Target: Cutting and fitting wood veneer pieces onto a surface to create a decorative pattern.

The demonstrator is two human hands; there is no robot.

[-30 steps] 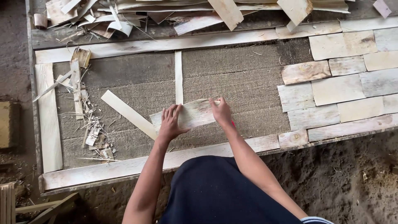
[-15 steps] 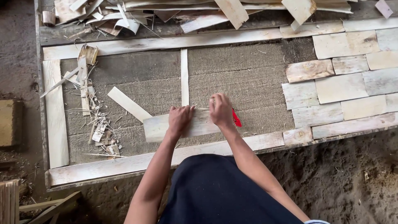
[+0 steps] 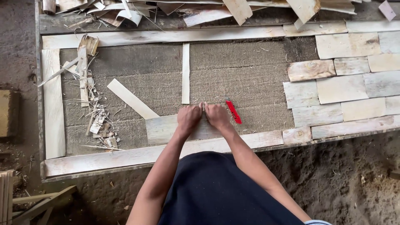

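A pale veneer sheet [image 3: 161, 129] lies flat on the coarse grey mat [image 3: 246, 71] inside a frame of thin wood strips. My left hand [image 3: 188, 118] and my right hand [image 3: 216, 115] sit side by side at the sheet's upper right edge, fingers curled and gripping that edge. A red utility knife [image 3: 233, 111] rests on the mat just right of my right hand, not held. A narrow upright strip [image 3: 186, 73] stands above my hands, and a diagonal strip [image 3: 131, 99] lies to the left.
Several pale veneer tiles [image 3: 341, 87] are laid in rows at the right. Offcuts and shavings [image 3: 98, 121] litter the left side, and scrap pieces [image 3: 208, 10] pile along the far edge. Dirt floor [image 3: 354, 175] lies below the table's near strip [image 3: 125, 156].
My hands slid together from a spread hold to the sheet's right end. The sheet shifted down and left, uncovering the red knife, which now lies free on the mat.
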